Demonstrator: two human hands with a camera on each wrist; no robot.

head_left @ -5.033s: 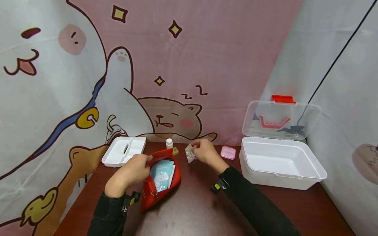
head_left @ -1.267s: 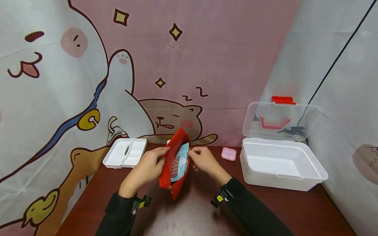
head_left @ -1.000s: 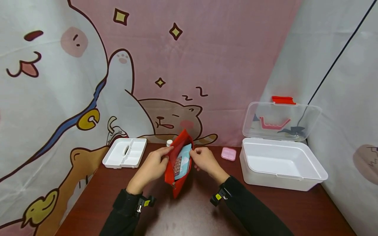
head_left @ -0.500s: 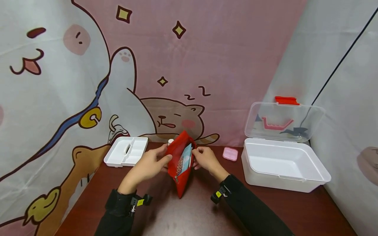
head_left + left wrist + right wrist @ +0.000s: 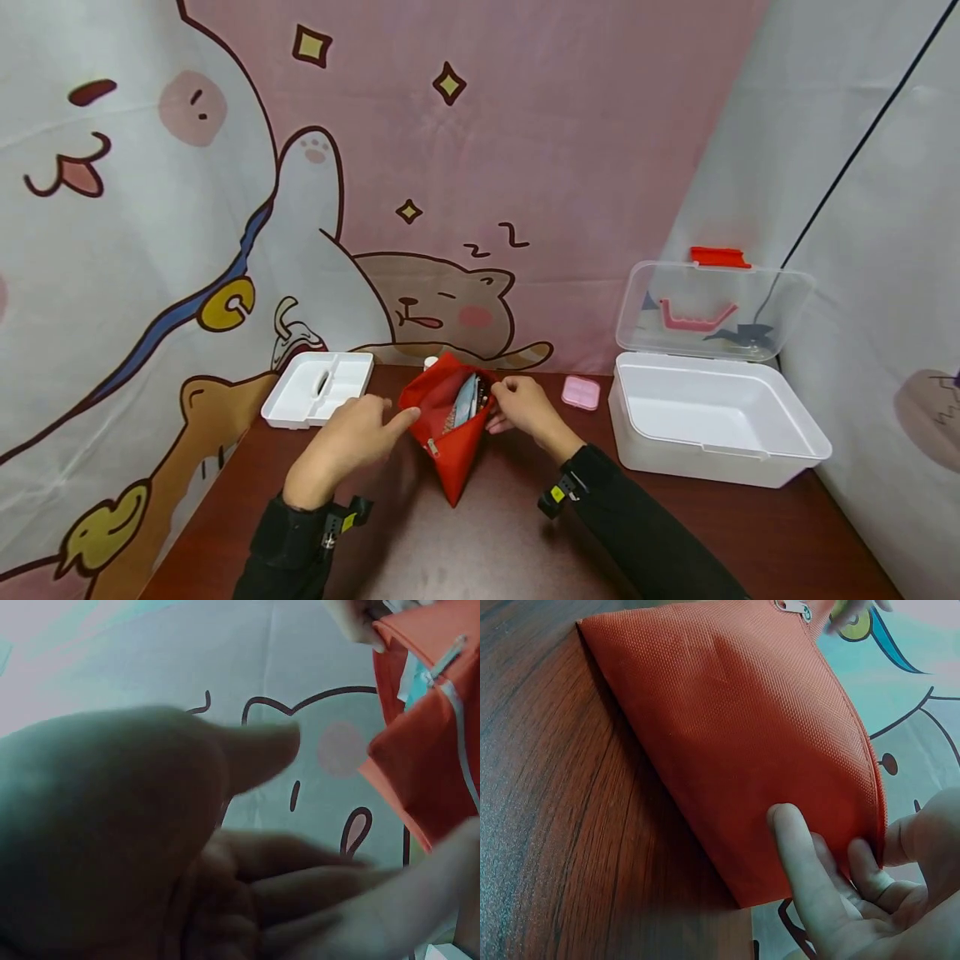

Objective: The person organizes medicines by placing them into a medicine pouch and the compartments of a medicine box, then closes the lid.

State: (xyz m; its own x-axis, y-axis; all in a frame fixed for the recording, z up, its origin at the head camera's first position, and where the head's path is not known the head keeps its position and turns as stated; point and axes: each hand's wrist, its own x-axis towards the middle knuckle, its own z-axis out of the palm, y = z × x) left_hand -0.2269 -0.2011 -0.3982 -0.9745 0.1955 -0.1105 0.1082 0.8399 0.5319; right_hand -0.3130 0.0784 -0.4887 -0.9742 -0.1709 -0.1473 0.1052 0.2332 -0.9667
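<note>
The table (image 5: 480, 554) is of dark reddish wood, and behind it hangs a pink and white cloth (image 5: 570, 167) with cartoon animals. At the far left of the table lies a white tray (image 5: 348, 375) with compartments; on the right stands a white box (image 5: 720, 457) with its clear lid (image 5: 720, 340) raised, and just beside it, on its left, is a small pink case (image 5: 581, 392). The red pouch (image 5: 456, 454) is in the middle, with its mouth unzipped and a light blue packet (image 5: 467, 400) showing inside; a white cap (image 5: 430, 362) is partly visible behind it. The left hand (image 5: 348, 437) has its thumb and fingers stretched out, near the left edge of the pouch; I cannot tell if it touches. The right hand (image 5: 525, 408) pinches the pouch's right edge between thumb and fingers.
</note>
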